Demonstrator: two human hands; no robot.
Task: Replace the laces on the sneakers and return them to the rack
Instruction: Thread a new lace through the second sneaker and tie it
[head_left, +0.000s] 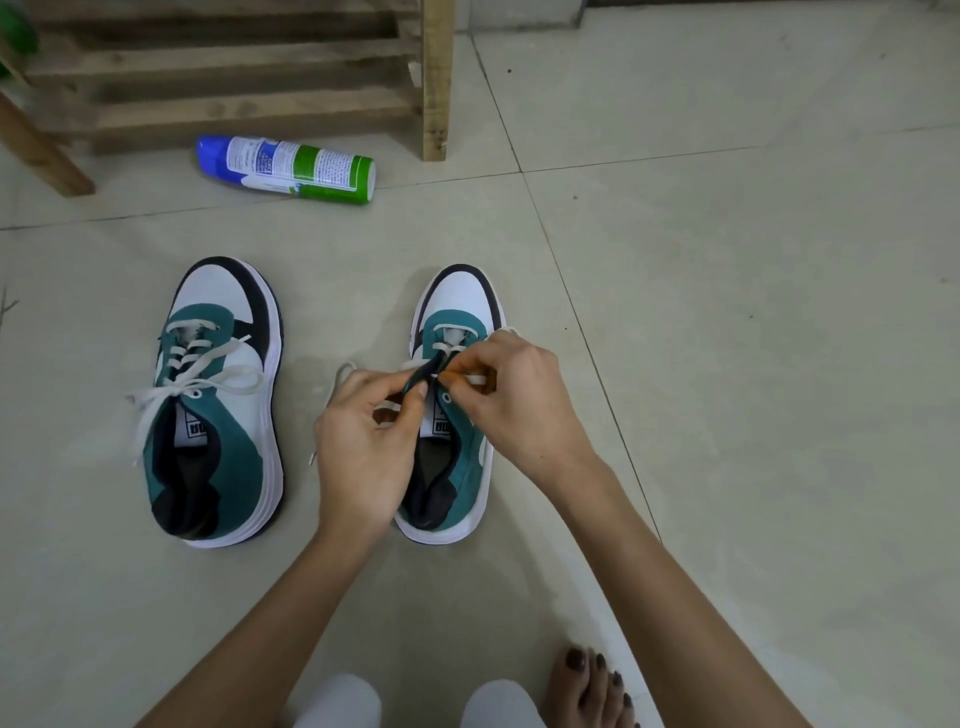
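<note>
Finding: the unfinished sneaker (457, 312) stands on the tiled floor (727, 260) in front of the wooden rack (234, 67). Its toe points toward the rack and its heel toward me, so the eyelet row runs straight away from my hands. My left hand (363, 441) pinches what looks like the dark edge of the eyelet flap. My right hand (519, 395) is pinched on the white lace (475, 379) just across the row, nearer the open eyelet. The tied sneaker (218, 405) stands parallel, under the rack's middle. A spray can (285, 169) lies at the rack's foot. Judgement: lacing is roughly half done, and threading should proceed heelward.
</note>
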